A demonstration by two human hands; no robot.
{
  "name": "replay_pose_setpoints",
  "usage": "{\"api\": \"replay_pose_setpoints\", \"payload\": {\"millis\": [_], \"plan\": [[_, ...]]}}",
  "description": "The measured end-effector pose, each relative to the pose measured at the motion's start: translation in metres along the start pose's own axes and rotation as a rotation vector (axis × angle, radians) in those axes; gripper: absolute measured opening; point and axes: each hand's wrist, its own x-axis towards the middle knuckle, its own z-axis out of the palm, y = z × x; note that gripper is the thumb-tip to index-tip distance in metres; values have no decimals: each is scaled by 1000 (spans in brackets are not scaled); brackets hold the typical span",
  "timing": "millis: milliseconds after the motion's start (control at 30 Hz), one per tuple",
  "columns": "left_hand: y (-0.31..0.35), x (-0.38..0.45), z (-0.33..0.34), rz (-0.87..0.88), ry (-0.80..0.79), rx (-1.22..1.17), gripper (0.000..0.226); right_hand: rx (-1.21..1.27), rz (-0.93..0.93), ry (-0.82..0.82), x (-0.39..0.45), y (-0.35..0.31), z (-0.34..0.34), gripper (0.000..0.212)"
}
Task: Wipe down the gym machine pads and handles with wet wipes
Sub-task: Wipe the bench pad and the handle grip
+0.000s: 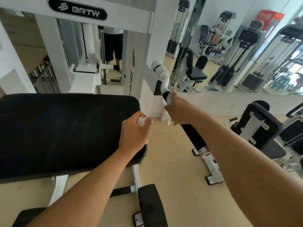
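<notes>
1. The right hand point(177, 110) covers the middle of the black handle grip point(194, 135); the wet wipe point(169, 99) there shows only as white slivers above and below the fingers.
2. The left hand point(133, 134) hides most of a bunched white wipe point(141, 121).
3. The black chest pad point(65, 133) is cut off by the left edge.
4. A person reflected in the mirror point(113, 45) is visible only from waist to feet.
5. The red wall poster point(268, 18) is too blurred to read.
</notes>
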Motion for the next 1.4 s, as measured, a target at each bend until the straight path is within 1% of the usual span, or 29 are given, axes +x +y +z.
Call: {"api": "replay_pose_setpoints", "payload": {"millis": [67, 100, 233, 300, 367, 500, 600, 733, 800, 867, 933, 1000, 1033, 1100, 1167, 1267, 1400], "plan": [[0, 0, 1, 3, -19, -2, 27, -64, 14, 38, 8, -4, 1, 77], [0, -1, 0, 8, -26, -4, 26, -132, -7, 58, 5, -3, 2, 78], [-3, -3, 2, 36, -41, 7, 27, -390, -31, 122, -37, 16, 13, 80], [-4, -3, 3, 36, -42, 33, 28, -486, -16, 109, -50, 19, 17, 82], [-4, -3, 4, 37, -42, 50, 29, -514, -4, 83, -44, 16, 15, 86], [-6, -5, 4, 51, -55, 63, 29, -474, -95, 96, -4, 1, 11, 92], [-8, -5, 2, 96, -52, 74, 30, -459, -107, 96, 18, -8, 9, 94], [-9, -6, 1, 105, -52, 48, 30, -498, -95, 121, -7, 6, 15, 97], [-8, -5, 4, 89, -43, 53, 28, -526, -88, 103, -28, 16, 19, 99], [-7, -3, 6, 75, -25, 67, 25, -521, -65, 65, -37, 15, 17, 89], [-7, -3, 7, 85, -24, 90, 22, -469, -37, 63, -26, 8, 13, 78], [-8, -4, 7, 112, -27, 101, 22, -395, -58, 101, 2, 0, 11, 74], [-9, -4, 6, 126, -26, 99, 25, -351, -63, 116, 19, -3, 10, 76], [-9, -4, 6, 138, -17, 86, 28, -247, -14, 89, 44, -14, 6, 85], [-8, -3, 5, 129, -18, 72, 28, -216, 32, 70, 55, -21, 4, 91], [-9, -3, 5, 125, -35, 92, 27, -251, 38, 66, 38, -20, 3, 89], [-11, -6, 6, 123, -39, 81, 25, -303, 48, 46, -26, 7, 7, 83]]}}
